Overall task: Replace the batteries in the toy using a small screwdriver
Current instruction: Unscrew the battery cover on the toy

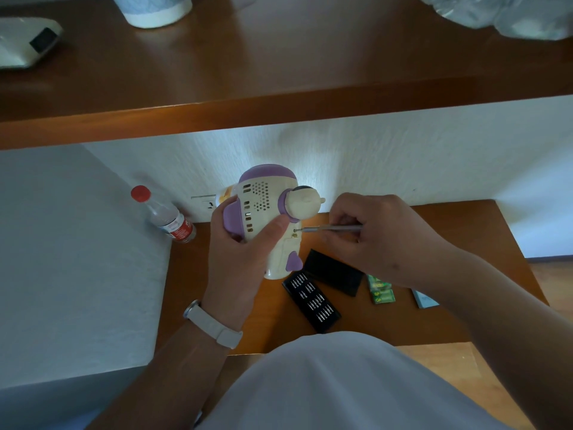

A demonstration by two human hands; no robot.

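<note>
Toy point(266, 212) is gripped in L hand point(245, 243), held above table point(403, 321); screwdriver point(331, 228) is pinched by R hand point(378, 234), tip at toy's screw.

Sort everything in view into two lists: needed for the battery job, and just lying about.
Job: toy, screwdriver, bit tray, its lid, green batteries.
Lying about: water bottle, cup, white device, plastic bag, pale blue box.

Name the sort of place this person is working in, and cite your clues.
Probably a bedroom or hotel room: a low wooden table beside what looks like a white bed, a wall socket behind it, a wooden shelf above.
</note>
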